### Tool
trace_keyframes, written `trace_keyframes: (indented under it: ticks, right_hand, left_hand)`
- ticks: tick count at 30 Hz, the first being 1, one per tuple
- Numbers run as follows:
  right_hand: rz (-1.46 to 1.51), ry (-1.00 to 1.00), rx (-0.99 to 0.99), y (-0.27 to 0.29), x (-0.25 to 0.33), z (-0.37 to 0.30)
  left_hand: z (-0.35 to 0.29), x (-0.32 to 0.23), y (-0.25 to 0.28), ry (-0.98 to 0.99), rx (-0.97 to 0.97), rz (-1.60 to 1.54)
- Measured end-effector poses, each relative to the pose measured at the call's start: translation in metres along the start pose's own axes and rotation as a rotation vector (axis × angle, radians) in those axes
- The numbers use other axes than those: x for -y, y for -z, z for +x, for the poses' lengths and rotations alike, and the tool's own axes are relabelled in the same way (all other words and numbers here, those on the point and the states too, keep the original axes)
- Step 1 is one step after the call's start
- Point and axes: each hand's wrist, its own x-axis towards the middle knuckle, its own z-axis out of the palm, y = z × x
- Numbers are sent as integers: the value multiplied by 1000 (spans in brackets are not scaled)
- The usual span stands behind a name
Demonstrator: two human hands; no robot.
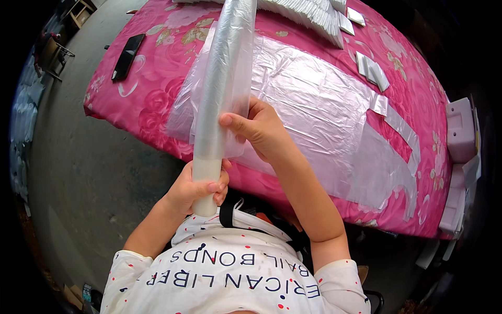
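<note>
Near a flat plastic bag [314, 104], left fingers [209, 187] and right fingers [239, 124] clamped on a film roll [222, 78].

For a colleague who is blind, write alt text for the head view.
A person's left hand grips the pale cylindrical end of a long translucent plastic film roll, and the right hand holds it farther along. Nearby, a glossy translucent plastic sheet lies on a pink floral tablecloth.

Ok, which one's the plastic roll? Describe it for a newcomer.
Start at the pink flowered tablecloth and come to its near edge, left of the middle. There the left hand holds the bare, pale end of the plastic roll, which stretches away over the cloth. Unlike the flat plastic sheet beneath, it's a long, round tube.
</note>
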Motion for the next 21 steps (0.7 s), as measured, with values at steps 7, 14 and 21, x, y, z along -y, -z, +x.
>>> trace_keyframes:
  ticks: [7, 14, 21]
  right_hand:
    - [252, 23, 187, 9, 0, -13]
    - [286, 105, 302, 10, 5, -32]
    - [256, 41, 230, 3, 1, -55]
  left_hand:
    - [3, 3, -5, 64, 209, -132]
    - [14, 25, -13, 192, 531, -637]
    - [19, 58, 11, 349, 872, -930]
